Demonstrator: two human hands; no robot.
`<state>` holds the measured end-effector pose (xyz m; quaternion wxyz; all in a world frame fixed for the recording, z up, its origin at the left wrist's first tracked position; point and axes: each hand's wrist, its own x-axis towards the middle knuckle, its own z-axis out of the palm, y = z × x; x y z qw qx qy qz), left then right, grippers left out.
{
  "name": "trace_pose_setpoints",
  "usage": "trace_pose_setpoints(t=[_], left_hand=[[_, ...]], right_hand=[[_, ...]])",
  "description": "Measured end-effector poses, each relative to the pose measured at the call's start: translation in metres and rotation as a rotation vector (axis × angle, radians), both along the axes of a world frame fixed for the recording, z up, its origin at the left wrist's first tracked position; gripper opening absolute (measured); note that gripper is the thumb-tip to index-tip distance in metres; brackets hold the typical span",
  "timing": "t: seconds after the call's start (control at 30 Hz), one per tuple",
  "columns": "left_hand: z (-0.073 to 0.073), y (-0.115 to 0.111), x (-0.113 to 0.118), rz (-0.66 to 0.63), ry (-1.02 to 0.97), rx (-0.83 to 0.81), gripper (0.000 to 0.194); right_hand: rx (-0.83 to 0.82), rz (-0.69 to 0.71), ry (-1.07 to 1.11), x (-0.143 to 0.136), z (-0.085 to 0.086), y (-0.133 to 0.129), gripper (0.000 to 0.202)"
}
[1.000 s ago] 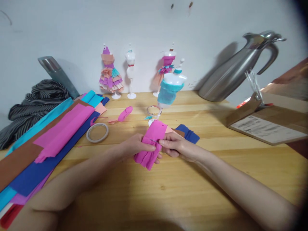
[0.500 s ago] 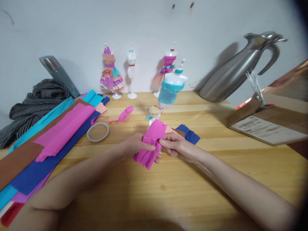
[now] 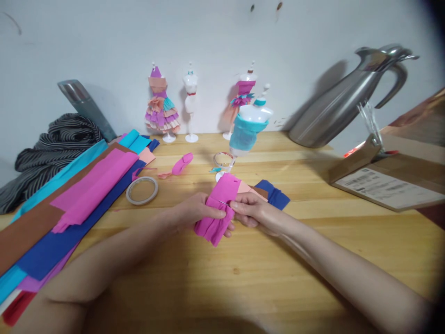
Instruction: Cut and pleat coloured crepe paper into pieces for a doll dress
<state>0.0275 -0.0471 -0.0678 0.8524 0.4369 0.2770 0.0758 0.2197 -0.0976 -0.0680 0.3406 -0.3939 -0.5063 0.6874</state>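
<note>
My left hand [image 3: 201, 211] is closed on a folded piece of magenta crepe paper [image 3: 225, 185], its thumb lying across the gathered lower part. Between the fingertips of my right hand [image 3: 248, 208] is a thin metal needle [image 3: 223, 202], which lies against the magenta paper. Whether a thread runs from it is too small to tell. Just beyond my hands stands a small white mannequin [image 3: 255, 112] wrapped in a turquoise paper top [image 3: 245, 133]. Pieces of peach paper [image 3: 244, 188] and dark blue paper [image 3: 276, 197] lie behind my right hand.
At left lie stacked crepe paper strips [image 3: 100, 185] and a tape roll [image 3: 142, 190]. Several dressed mannequins [image 3: 162, 104] line the wall. A magenta scrap [image 3: 182, 163] lies mid-table. A steel jug [image 3: 333, 102] and a cardboard box [image 3: 392, 171] stand at right.
The view has shifted very slightly. My hands, the magenta paper and the needle keep nearly the same positions.
</note>
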Motion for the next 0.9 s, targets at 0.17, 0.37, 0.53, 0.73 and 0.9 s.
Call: trace_pose_setpoints(t=[0.17, 0.37, 0.53, 0.73, 0.9], left_hand=[[0.000, 0.002, -0.001, -0.034, 0.003, 0.032, 0.029], [0.012, 0.003, -0.004, -0.016, 0.090, 0.181, 0.038], [0.019, 0.004, -0.003, 0.137, 0.105, 0.240, 0.040], [0.014, 0.005, -0.002, 0.196, 0.077, 0.330, 0.036], [0.010, 0.005, -0.002, 0.192, 0.068, 0.399, 0.041]], right_hand=[[0.064, 0.024, -0.013, -0.001, 0.003, 0.000, 0.038], [0.032, -0.051, -0.032, -0.001, 0.004, 0.001, 0.040], [-0.004, -0.149, -0.029, 0.001, 0.003, 0.004, 0.044], [-0.089, -0.210, 0.003, 0.000, 0.008, 0.006, 0.048], [-0.155, -0.171, 0.096, 0.000, 0.009, 0.005, 0.041]])
